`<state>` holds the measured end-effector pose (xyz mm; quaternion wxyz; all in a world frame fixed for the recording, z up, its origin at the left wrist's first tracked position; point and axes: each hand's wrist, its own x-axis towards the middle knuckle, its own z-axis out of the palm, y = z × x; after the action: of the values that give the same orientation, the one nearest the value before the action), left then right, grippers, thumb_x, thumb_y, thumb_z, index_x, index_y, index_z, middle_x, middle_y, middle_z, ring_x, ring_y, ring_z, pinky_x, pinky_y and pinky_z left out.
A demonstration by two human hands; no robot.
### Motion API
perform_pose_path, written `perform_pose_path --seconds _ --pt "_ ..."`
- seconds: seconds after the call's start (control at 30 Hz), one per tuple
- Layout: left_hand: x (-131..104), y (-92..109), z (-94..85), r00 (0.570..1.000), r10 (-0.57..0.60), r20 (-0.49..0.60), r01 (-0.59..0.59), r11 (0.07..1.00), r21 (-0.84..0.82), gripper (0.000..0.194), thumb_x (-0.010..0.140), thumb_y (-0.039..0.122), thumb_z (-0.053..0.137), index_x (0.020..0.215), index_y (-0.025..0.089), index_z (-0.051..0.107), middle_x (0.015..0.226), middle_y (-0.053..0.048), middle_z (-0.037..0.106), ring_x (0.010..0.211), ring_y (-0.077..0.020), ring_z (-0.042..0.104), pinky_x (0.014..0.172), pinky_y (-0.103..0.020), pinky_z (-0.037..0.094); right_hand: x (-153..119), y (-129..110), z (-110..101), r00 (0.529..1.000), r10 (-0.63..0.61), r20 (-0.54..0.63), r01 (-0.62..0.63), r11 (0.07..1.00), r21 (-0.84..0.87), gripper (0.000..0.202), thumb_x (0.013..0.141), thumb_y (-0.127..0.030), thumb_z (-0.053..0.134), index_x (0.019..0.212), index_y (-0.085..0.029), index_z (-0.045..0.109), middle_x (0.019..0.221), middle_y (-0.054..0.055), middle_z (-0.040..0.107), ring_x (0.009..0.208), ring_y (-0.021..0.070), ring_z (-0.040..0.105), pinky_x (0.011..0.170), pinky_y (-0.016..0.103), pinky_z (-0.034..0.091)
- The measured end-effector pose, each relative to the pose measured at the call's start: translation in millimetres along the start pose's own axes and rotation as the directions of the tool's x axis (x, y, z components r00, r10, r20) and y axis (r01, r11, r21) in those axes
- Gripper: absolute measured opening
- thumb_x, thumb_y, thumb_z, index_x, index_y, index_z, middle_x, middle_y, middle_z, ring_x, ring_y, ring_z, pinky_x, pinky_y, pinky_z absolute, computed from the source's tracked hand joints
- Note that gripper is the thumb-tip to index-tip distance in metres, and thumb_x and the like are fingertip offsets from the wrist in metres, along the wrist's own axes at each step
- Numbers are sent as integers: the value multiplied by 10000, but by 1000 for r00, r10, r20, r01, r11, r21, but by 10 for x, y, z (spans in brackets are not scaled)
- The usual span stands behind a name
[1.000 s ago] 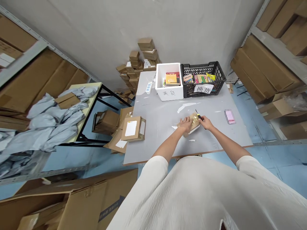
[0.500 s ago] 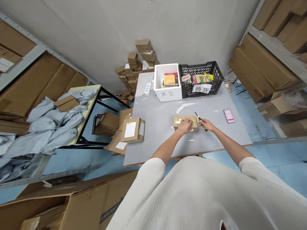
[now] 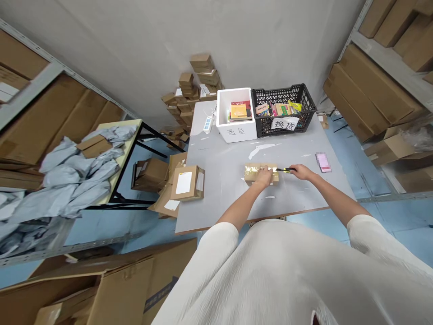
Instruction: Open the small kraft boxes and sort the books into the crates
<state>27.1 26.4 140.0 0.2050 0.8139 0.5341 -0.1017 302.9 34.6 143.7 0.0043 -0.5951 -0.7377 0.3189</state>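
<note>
A small taped cardboard box (image 3: 250,175) lies on the grey table (image 3: 216,212) in front of me. My left hand (image 3: 264,176) presses on its top, the fingers bent over the tape; whether they are spread is too small to tell. My right hand (image 3: 301,172) is closed round the handle of a yellow and black utility knife (image 3: 287,170). The knife lies nearly level and points left, its tip at the right end of the box top.
A white bin (image 3: 237,132) and a black crate (image 3: 307,110), both with books inside, stand at the table's back. A labelled box (image 3: 186,183) sits at the left edge, a pink-screened phone (image 3: 324,162) on the right.
My right hand has moved slightly right and up, and the knife has turned from slanting to nearly level, its tip now at the box. My left hand has shifted slightly right on the box.
</note>
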Motion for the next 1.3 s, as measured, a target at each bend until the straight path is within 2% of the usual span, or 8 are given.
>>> perform_pose_path --seconds 0.1,0.2,0.5,0.63,0.9,1.1,1.2,1.3 --pt "-26 6 11 1000 6 3 -6 1000 15 461 949 325 790 1371 244 622 1463 -155 566 1307 -330 633 1170 -431 447 47 -32 -8 999 -42 21 45 986 -162 380 1078 -312 487 1346 -267 752 1288 88 794 1138 279 712 917 353 513" --pt "-52 1 34 1000 21 -15 -21 999 25 487 950 325 800 1395 250 615 1462 -152 570 1276 -320 650 1181 -430 441 106 -90 14 997 -61 37 69 962 -265 424 1091 -280 435 1388 -262 736 1328 113 775 1199 299 684 988 398 479" --pt "-83 -10 126 996 57 -73 -53 997 54 509 948 309 817 1414 244 625 1451 -153 575 1236 -310 672 1252 -474 361 183 -250 71 989 -141 39 144 904 -403 413 1102 -258 414 1352 -243 741 1273 171 755 1175 324 653 994 425 407" --pt "-94 -16 151 995 67 -77 -63 996 55 496 958 295 802 1418 251 625 1431 -143 583 1226 -307 678 1277 -483 327 198 -233 87 991 -115 62 129 923 -361 405 1087 -268 424 1331 -244 747 1266 164 764 1141 316 669 964 410 440" --pt "-72 -37 168 996 64 -59 -59 995 84 495 968 345 797 1426 265 628 1434 -150 587 1232 -305 668 1280 -488 310 132 -8 51 978 29 206 -14 997 -73 363 1068 -362 500 1300 -243 752 1172 95 804 977 248 700 801 302 495" --pt "-77 -31 183 993 85 -81 -77 993 92 483 964 328 798 1413 265 632 1429 -140 591 1213 -298 678 1299 -499 284 93 -99 102 993 6 116 15 984 -179 433 1073 -282 430 1404 -252 707 1339 112 768 1163 287 692 948 363 499" --pt "-81 -39 187 993 90 -78 -81 991 111 499 971 342 791 1432 266 615 1425 -138 589 1201 -291 687 1300 -500 288 121 -162 126 991 19 132 5 984 -178 442 1076 -279 420 1414 -254 703 1343 112 768 1153 291 696 939 367 502" --pt "-98 -44 193 992 94 -80 -83 989 122 496 975 349 783 1431 265 607 1416 -138 592 1217 -292 681 1297 -492 300 110 -124 121 986 24 165 -1 991 -137 425 1076 -293 443 1408 -251 705 1291 105 786 1100 276 705 892 338 506"
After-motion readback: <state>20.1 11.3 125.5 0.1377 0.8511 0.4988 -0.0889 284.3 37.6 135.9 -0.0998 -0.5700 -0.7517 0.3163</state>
